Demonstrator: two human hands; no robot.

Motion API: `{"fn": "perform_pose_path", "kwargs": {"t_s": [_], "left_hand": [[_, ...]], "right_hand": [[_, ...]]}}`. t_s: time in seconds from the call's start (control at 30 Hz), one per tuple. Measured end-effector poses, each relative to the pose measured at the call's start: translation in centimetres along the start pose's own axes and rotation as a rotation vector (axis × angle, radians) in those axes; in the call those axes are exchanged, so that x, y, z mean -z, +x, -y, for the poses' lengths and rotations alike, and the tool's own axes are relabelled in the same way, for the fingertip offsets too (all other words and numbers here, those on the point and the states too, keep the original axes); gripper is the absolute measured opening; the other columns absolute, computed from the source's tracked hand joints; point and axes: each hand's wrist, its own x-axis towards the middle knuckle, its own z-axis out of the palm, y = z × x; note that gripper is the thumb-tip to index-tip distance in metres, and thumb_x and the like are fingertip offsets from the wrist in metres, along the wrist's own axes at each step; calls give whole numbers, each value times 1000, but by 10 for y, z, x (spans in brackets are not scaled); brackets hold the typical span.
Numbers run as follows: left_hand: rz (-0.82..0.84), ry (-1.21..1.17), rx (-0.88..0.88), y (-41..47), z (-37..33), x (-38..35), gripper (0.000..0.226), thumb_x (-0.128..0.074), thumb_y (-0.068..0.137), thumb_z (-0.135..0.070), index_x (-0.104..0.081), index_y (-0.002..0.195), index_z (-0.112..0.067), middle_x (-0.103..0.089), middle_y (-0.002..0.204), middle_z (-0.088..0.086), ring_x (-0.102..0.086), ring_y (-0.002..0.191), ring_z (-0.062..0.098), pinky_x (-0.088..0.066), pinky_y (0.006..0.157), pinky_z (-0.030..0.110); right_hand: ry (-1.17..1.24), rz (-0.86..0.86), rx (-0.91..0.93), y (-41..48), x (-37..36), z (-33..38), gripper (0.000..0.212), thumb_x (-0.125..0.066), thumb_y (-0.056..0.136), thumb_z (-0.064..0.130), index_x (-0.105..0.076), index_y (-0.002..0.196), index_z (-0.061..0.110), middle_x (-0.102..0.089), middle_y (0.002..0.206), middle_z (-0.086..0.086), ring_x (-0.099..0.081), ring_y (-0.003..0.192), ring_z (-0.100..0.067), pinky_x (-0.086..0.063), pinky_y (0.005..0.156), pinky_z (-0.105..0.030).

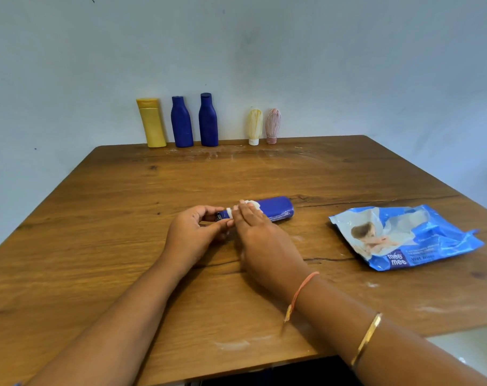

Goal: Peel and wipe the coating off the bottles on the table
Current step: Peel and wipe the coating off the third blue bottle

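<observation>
- The bottle (277, 208) lies on its side near the middle of the table (119, 218). It is smooth, dark blue plastic with a rounded, flattish body, and its base points right.
- Its neck end points left, where a small white band (229, 212) wraps it next to a dark cap (219, 216).
- The left hand (192, 235) grips that cap end, with fingers curled over it and the thumb underneath.
- The right hand (254, 229) lies across the bottle's shoulder. Its fingers are nearly straight and press a soft, crumpled white wad (252, 204) against the plastic. I cannot tell whether the wad is wipe or peeled coating.
- The right wrist wears a thin orange thread (303, 288), and farther up the arm is a flat gold bangle (366, 339).
- To the bottle's right, apart from it, lies a crinkled, glossy blue wipes pack (403, 238). It is flat and its front is torn open.
- Far behind the bottle, five containers stand upright in a row at the table's back edge, against the wall (320, 65).
- Behind and to its left stand a matte yellow bottle (152, 123) with a flat cap, a blue bottle (181, 123) and a second blue bottle (208, 122). Both blue ones have sloped shoulders.
- Almost straight behind it stand two small oval tubes on their caps: a pale tube (254, 125) and a pink tube (273, 124). Both are streaked with a whitish, wrinkled film.
- The table is brown wood grain with dark cracks just right of the bottle and in front of it. Pale chalky smears (231, 344) mark the surface nearer the person.
</observation>
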Motion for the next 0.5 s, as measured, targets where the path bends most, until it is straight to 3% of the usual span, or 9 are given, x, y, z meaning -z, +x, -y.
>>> {"fn": "perform_pose_path", "kwargs": {"t_s": [0.23, 0.5], "left_hand": [[13, -70, 7, -2, -2, 1, 24, -73, 76, -6, -66, 97, -16, -68, 91, 10, -65, 62, 9, -56, 63, 18], [52, 11, -118, -5, -5, 3, 42, -73, 73, 4, -60, 95, -29, -66, 97, -6, -63, 72, 4, -50, 69, 10]], "right_hand": [[-36, 29, -207, 7, 14, -44, 64, -39, 94, 8, -6, 149, 8, -9, 156, -9, -9, 144, -20, -11, 115, -28], [-31, 48, -258, 8, 14, -45, 64, -40, 94, 9, -6, 148, 7, -9, 156, -10, -8, 144, -21, -11, 115, -30]]}}
